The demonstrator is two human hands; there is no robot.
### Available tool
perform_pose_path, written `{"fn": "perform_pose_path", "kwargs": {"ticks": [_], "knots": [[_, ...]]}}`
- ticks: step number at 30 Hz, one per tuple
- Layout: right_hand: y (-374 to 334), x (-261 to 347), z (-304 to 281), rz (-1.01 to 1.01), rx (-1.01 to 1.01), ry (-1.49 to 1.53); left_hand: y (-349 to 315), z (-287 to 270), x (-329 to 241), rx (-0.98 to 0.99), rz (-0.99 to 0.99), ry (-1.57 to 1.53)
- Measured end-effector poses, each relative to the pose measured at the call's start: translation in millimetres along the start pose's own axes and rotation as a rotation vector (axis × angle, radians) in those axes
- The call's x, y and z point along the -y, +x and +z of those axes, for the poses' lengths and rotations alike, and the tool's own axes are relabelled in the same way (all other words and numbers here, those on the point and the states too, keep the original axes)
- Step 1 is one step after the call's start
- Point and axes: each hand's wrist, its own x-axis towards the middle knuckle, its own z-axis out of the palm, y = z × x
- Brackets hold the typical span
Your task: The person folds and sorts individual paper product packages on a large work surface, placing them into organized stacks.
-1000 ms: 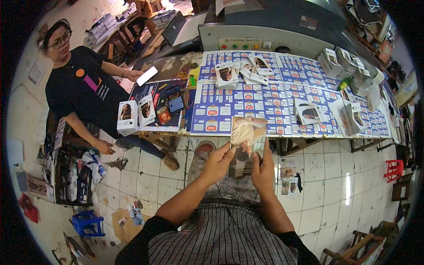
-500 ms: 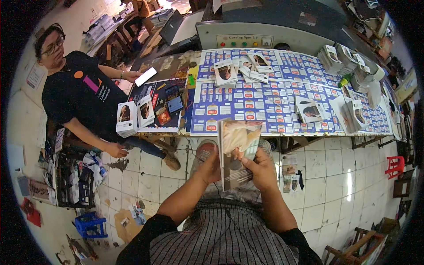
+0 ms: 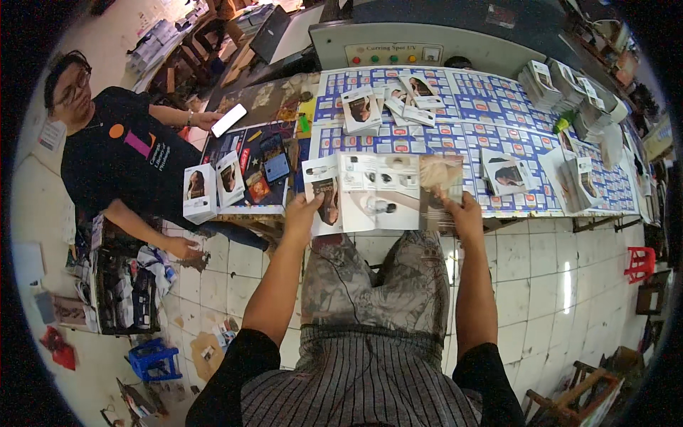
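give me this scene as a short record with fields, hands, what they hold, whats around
left hand: left hand grips the left end of the flat printed carton
right hand: right hand grips its right end
carton state: opened out flat, held level over the near edge of the table
on table: folded cartons in loose piles, more stacks at the far right
at left: finished boxes standing upright, a white phone
others: a seated person in a black shirt

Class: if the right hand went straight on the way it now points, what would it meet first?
Probably the table covered in blue printed sheets, just past the unfolded sheet that the right hand holds; depth is unclear.
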Motion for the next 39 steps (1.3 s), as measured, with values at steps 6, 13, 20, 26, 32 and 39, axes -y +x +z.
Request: {"fn": "perform_pose_path", "kwargs": {"ticks": [6, 13, 20, 26, 32, 39], "knots": [[24, 0, -57, 0.038, 0.149, 0.023, 11, -14, -8, -0.029, 0.237, 0.517], [42, -31, -21, 0.007, 0.074, 0.037, 24, 50, -36, -0.432, 0.724, 1.491], [43, 5, 17, 0.011, 0.039, -0.118, 22, 131, 38, 0.600, 0.734, 1.692], [48, -24, 21, -0.099, 0.004, -0.194, 45, 133, 79, 0.644, 0.687, 1.684], [40, -13, 8, 0.232, 0.247, 0.711, 52, 118, 61, 0.421, 0.672, 1.229], [21, -4, 13, 0.319, 0.480, 0.632, 48, 122, 17, 0.103, 0.663, 1.002]]}}
